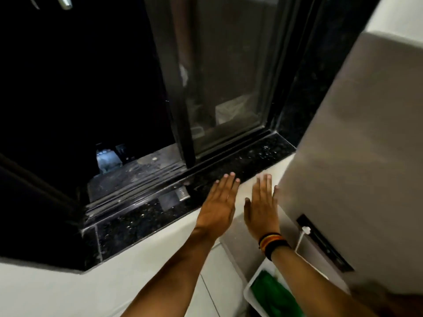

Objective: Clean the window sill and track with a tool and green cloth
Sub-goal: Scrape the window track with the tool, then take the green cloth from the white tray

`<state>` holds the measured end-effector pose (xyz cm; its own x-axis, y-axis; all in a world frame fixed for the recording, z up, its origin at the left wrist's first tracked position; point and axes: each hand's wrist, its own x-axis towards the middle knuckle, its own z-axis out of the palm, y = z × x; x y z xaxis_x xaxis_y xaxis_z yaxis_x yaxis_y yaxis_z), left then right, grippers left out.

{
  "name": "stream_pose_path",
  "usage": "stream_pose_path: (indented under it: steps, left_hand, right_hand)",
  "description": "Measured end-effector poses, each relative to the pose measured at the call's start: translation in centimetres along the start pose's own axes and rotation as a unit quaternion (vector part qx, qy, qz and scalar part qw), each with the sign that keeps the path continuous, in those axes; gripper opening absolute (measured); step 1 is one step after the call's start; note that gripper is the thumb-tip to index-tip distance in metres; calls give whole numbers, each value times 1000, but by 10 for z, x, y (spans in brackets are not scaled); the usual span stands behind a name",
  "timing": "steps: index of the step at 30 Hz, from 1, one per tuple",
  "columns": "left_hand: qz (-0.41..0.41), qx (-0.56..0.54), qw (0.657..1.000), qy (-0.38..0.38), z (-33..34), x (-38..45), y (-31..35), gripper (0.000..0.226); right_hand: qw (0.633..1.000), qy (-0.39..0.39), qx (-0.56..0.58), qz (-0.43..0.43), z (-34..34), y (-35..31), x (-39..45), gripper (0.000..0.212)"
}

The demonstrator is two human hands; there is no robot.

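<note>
The black speckled stone window sill runs from lower left to upper right, with the dark sliding track behind it. A small flat tool with a metal toothed end lies on the sill beside the track. My left hand and my right hand are both stretched out flat, palms down, fingers apart, over the sill's front edge to the right of the tool. Neither holds anything. The green cloth lies in a white bin on the floor at the lower right.
The sliding pane is pushed to the right, leaving the left half open to the dark outside. A grey cabinet side stands close on the right. The white bin sits below it on the pale tiled floor.
</note>
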<state>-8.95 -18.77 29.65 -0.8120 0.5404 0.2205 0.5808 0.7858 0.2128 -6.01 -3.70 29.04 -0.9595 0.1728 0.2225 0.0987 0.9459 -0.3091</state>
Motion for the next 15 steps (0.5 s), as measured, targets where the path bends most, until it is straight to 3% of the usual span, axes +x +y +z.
stream_pose_path:
  steps: [3,8,15]
  left_hand:
    - [73,12,996,-42,39,15,42,69]
    - [136,-45,983,-116,108,6,99,66]
    - [178,-54,922,-338,245,-67,141,72]
  right_hand:
    - [994,-34,-25,98,3,56,-36,82]
    - [974,-91,-48,200,21,131,-117,69]
    - [917,-225,47,327,112,203,-252,69]
